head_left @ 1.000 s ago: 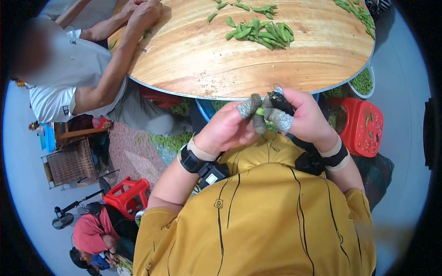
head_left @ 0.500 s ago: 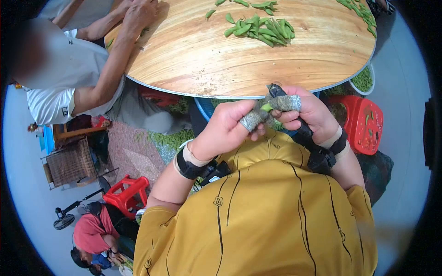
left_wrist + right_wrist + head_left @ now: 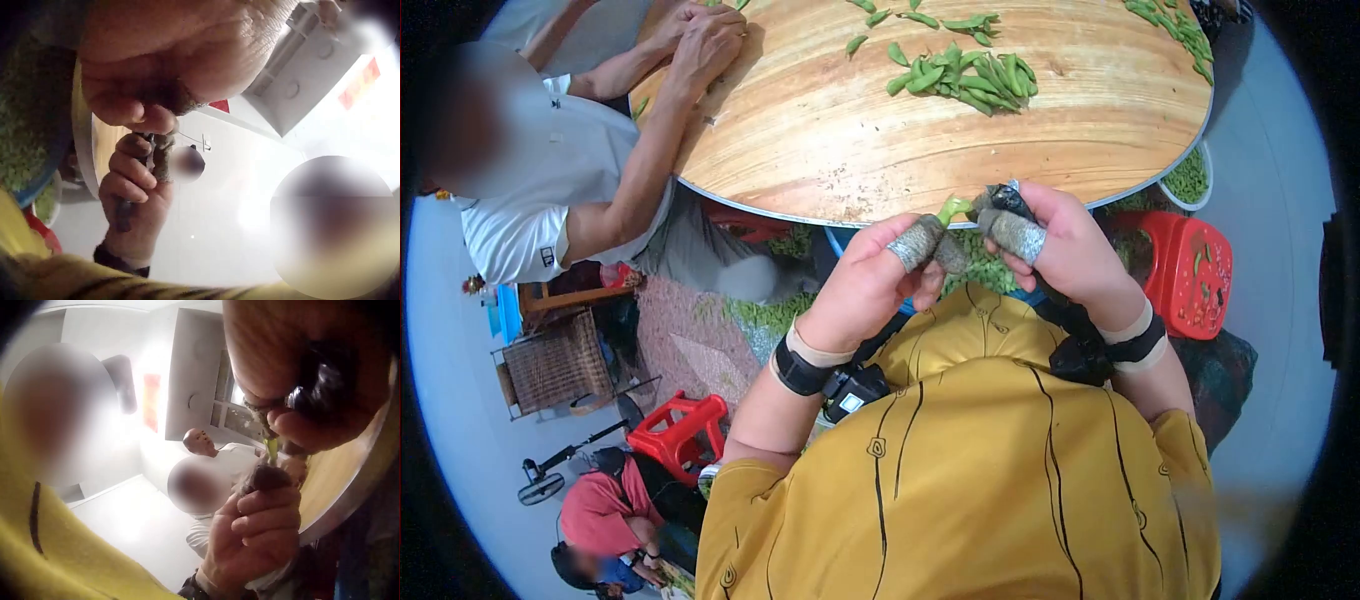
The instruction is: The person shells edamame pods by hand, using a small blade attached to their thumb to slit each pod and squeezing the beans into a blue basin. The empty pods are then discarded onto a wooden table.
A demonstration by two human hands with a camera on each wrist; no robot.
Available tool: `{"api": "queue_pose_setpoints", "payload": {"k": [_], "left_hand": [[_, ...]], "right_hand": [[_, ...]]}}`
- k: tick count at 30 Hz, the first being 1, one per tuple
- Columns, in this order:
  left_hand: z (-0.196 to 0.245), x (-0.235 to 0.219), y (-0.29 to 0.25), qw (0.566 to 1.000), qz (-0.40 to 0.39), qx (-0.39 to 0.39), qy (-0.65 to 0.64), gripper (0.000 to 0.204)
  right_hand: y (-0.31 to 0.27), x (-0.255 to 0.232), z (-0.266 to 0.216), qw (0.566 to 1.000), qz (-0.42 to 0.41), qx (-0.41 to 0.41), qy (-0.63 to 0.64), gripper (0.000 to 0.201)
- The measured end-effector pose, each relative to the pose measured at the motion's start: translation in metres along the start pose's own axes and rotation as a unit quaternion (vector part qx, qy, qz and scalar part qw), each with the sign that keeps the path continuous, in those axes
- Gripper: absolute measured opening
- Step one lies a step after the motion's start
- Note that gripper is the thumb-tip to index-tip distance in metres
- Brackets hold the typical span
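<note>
Above the table's near edge, my left hand pinches a green soybean pod between thumb and forefinger, both wrapped in grey tape. My right hand, its thumb taped too, meets the pod's other end, the fingertips nearly touching those of the left. Curled in the right palm is a slim black thing, shiny in the right wrist view; its kind I cannot tell. In that view the pod bridges the gap between the two hands. The left wrist view shows the right fingers wrapped round the black thing.
A pile of soybean pods lies on the wooden table. Below my hands sits a blue basin with shelled green beans. A red stool stands at right, near a white bowl of beans. Another person sits at left.
My hands have drawn slightly apart from their overlapped position, and the pod now shows at the left fingertips. The black thing has turned in the right hand and less of it shows.
</note>
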State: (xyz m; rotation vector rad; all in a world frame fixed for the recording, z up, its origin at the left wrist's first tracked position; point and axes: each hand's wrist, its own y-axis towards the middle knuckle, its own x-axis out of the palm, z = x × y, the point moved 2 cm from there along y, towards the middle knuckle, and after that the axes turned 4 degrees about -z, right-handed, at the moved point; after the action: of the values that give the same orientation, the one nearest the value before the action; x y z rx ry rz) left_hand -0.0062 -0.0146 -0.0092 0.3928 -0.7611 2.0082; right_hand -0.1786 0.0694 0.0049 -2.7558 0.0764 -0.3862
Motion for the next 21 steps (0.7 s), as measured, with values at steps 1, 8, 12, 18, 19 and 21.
{"api": "queue_pose_setpoints", "payload": {"k": [1, 8, 12, 18, 19, 21], "left_hand": [[-0.001, 0.0, -0.001, 1.0, 0.0, 0.0, 0.0, 0.024], [-0.003, 0.003, -0.003, 0.997, -0.055, 0.001, -0.052, 0.026], [-0.004, 0.004, -0.001, 0.999, -0.044, -0.001, -0.021, 0.025], [-0.011, 0.004, 0.002, 0.984, -0.117, -0.016, -0.134, 0.026], [-0.011, 0.004, 0.003, 0.978, -0.137, -0.009, -0.159, 0.026], [-0.009, 0.001, 0.005, 0.993, -0.084, -0.002, -0.082, 0.023]], "right_hand": [[-0.002, 0.001, -0.001, 1.0, -0.006, 0.004, -0.028, 0.012], [0.004, 0.009, 0.002, 0.999, -0.017, -0.032, -0.006, 0.013], [0.006, 0.006, 0.003, 0.998, -0.024, -0.045, -0.047, 0.014], [0.006, 0.01, 0.001, 0.998, -0.015, -0.048, -0.038, 0.013], [0.007, 0.01, 0.001, 0.998, -0.01, -0.049, -0.032, 0.013], [0.008, 0.009, 0.004, 0.998, -0.005, -0.045, -0.031, 0.012]]}}
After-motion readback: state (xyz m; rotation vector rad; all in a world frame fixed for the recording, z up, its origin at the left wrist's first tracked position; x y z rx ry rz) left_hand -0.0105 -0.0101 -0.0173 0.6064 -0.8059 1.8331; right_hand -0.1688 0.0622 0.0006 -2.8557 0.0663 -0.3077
